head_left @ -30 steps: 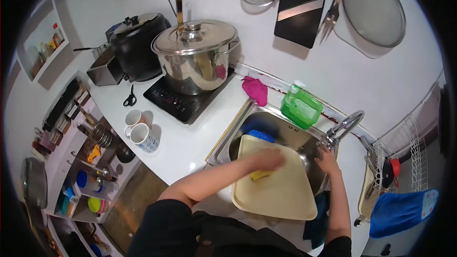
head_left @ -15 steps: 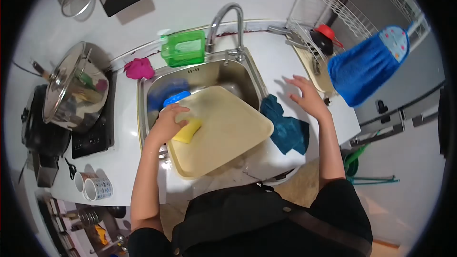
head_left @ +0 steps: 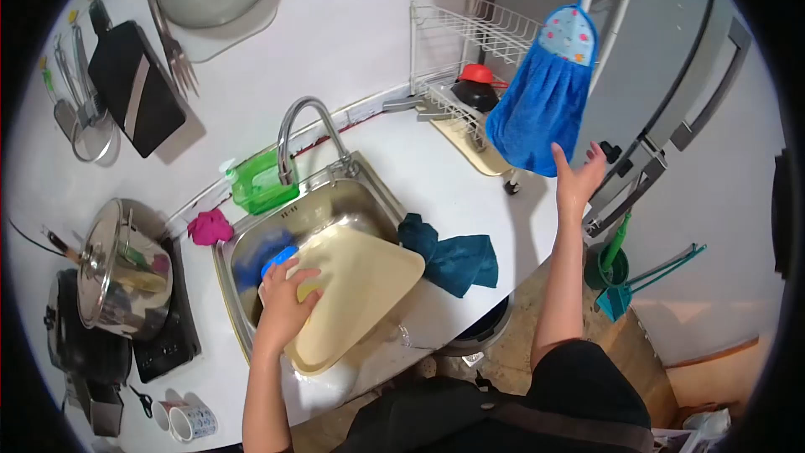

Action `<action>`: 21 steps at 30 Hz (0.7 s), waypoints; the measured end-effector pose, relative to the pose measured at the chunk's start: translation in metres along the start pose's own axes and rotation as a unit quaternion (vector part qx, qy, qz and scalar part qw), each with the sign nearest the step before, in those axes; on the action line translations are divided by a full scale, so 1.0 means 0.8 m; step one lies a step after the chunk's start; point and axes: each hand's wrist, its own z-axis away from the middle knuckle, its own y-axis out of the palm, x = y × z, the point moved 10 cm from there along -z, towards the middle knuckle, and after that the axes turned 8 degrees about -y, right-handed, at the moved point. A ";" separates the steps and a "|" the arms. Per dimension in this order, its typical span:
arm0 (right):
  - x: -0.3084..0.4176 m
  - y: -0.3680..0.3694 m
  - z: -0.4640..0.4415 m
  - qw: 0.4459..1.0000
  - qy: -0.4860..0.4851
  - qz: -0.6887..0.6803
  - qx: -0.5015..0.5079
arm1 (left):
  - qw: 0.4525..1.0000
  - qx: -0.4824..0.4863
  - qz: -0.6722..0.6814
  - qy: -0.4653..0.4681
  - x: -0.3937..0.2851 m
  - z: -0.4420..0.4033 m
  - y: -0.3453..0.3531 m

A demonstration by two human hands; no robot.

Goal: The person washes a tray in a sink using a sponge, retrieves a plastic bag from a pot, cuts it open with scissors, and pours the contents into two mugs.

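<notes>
My left hand (head_left: 288,306) is over the beige tray (head_left: 360,277), its fingers and thumb around a yellow sponge (head_left: 308,289) that is mostly hidden under the hand. The tray lies tilted across the sink (head_left: 379,193), its near edge over the counter. A blue object (head_left: 279,261) shows in the sink just beyond my left fingertips. Off to the right, my right hand (head_left: 580,180) is raised with fingers apart and nothing in it. It is nearest to the blue hand towel (head_left: 541,109) hanging from the white rack; whether they touch I cannot tell.
A dark teal cloth (head_left: 459,260) lies right of the tray. Behind the sink stand the faucet (head_left: 306,103), a green container (head_left: 262,184) and a pink cloth (head_left: 210,226). A large steel pot (head_left: 130,277) and cups (head_left: 193,423) are at left, the wire rack (head_left: 478,29) at right.
The view has swung to the right. My right hand has moved away from beside the teal cloth to near the hanging blue towel. My left hand stays on the sponge, now covering more of it.
</notes>
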 end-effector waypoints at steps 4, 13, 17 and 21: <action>-0.024 0.066 0.013 0.915 0.125 -0.171 0.343 | 0.991 -0.017 0.081 0.105 -0.052 0.008 -0.007; 0.132 -0.005 0.048 0.640 0.221 -0.727 0.115 | 0.746 -0.191 0.460 0.442 -0.353 -0.009 -0.054; 0.130 0.009 0.029 0.732 0.193 -0.652 0.047 | 0.664 -0.167 0.568 0.457 -0.394 0.039 -0.057; 0.112 0.005 -0.003 0.783 0.174 -0.597 0.028 | 0.667 -0.150 0.580 0.443 -0.397 0.035 -0.050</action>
